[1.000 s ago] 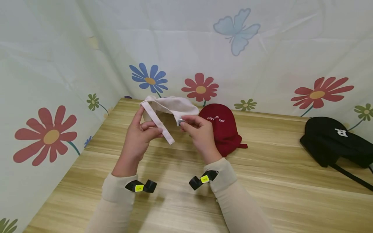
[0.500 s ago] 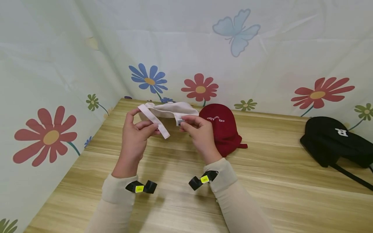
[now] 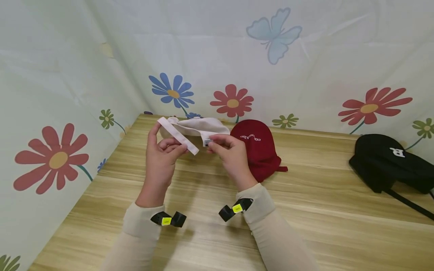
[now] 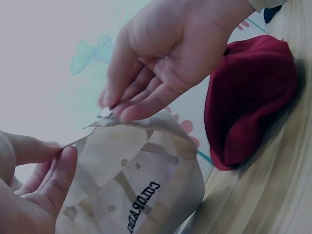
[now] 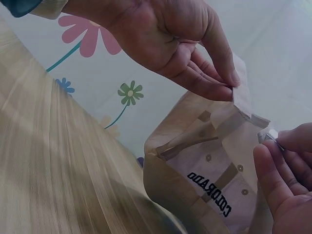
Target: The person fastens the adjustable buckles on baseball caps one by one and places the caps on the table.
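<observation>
A pale cream cap (image 3: pixel 210 125) is held up between both hands, its inside and black stitched lettering showing in both wrist views. My left hand (image 3: pixel 161 160) pinches the cap's fabric strap (image 3: pixel 178 135) between thumb and fingers, with the strap's free end sticking out toward the right. On the other side, my right hand (image 3: pixel 232 156) pinches the small metal buckle (image 3: pixel 207 142) at the cap's back edge. In the right wrist view the strap end (image 5: pixel 241 90) stands apart from the buckle (image 5: pixel 268 135).
A dark red cap (image 3: pixel 259 150) lies on the wooden table (image 3: pixel 203 226) just behind my right hand. Farther right sits a black cap (image 3: pixel 386 162) with a white letter and a long strap. A flower-printed curtain (image 3: pixel 305 75) stands along the back and left.
My left hand and the strap end have shifted slightly, the end now higher and nearer the buckle. My right hand keeps its pinch on the buckle, almost still.
</observation>
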Action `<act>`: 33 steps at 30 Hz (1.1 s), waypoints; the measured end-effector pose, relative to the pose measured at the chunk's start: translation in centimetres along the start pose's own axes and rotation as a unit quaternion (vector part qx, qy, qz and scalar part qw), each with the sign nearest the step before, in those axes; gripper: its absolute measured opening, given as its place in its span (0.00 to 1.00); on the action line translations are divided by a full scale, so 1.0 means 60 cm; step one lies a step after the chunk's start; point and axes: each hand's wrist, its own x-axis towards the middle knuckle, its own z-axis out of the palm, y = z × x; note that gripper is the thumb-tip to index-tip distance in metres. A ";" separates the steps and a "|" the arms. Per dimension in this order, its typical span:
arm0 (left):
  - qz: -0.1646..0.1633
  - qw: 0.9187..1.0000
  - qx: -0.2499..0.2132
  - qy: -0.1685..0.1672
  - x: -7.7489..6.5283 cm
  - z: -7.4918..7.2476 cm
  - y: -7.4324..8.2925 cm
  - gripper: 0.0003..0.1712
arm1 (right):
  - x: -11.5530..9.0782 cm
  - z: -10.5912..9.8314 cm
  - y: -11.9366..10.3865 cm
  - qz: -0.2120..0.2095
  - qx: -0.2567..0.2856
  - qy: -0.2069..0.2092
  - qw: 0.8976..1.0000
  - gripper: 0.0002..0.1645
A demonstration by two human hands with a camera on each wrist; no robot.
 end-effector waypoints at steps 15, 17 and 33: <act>0.040 0.995 -0.063 0.062 -0.003 0.017 -0.013 0.49 | 0.001 0.016 0.024 0.029 0.069 -0.023 0.997 0.16; 0.042 0.995 -0.068 0.065 -0.003 0.018 -0.014 0.49 | 0.000 0.018 0.025 0.033 0.075 -0.022 0.996 0.15; 0.036 0.993 -0.058 0.097 -0.008 0.027 -0.017 0.48 | -0.002 0.025 0.031 0.039 0.120 -0.029 0.992 0.12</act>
